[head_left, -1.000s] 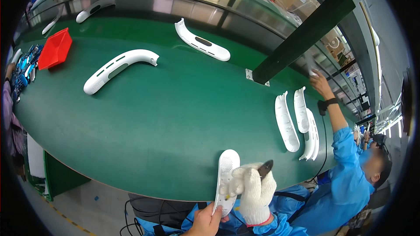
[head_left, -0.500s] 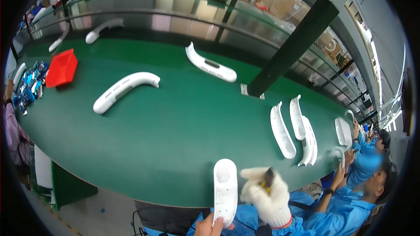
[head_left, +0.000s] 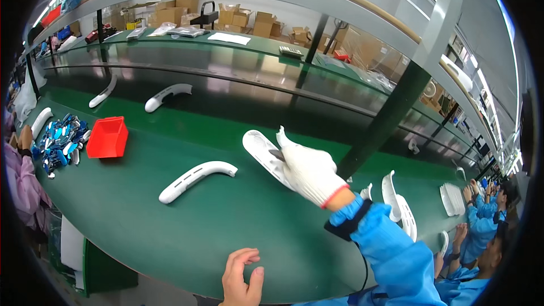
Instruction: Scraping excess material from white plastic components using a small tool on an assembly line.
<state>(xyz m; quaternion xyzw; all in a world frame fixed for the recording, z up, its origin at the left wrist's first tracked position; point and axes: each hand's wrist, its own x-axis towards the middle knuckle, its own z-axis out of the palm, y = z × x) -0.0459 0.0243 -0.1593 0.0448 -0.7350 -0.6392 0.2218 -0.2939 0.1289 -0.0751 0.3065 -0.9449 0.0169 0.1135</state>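
- Chiefly, 1 perforated white shell [head_left: 260, 150]: elongated, rounded at its far left end; located over the far middle of the green worktable [head_left: 187, 238], running under the right hand. Whether it rested on the surface or was raised could not be told.
- Right hand [head_left: 314, 174]: dressed in 1 white knitted glove with a red hem; reached across the table and covered the shell's nearer end. Its fingers were hidden behind the back of the glove, so whether they were clamped on the shell could not be told.
- Dark pointed piece [head_left: 277, 154]: protruded from beside the glove over the shell; its remainder was concealed.
- Left hand [head_left: 242, 283]: bare, above the near table edge; thumb and fingers apart, loosely curled, holding nothing.
- Handling, as judged: the shell seemed thin moulded plastic, light and stiff, with a smooth face likely to slide in bare fingers; knitted fabric probably scuffed it less, though it might have slipped.
- Preferred hold, as judged: both long edges near mid-length, clear of the perforated end; thin rims seemed likeliest to chip or mark, particularly near the dark point.
- Nearby: 1 curved slotted white shell [head_left: 197, 179], lying apart to the left; 1 red plastic bin [head_left: 107, 139], beside a heap of small blue and silver pieces [head_left: 59, 140].
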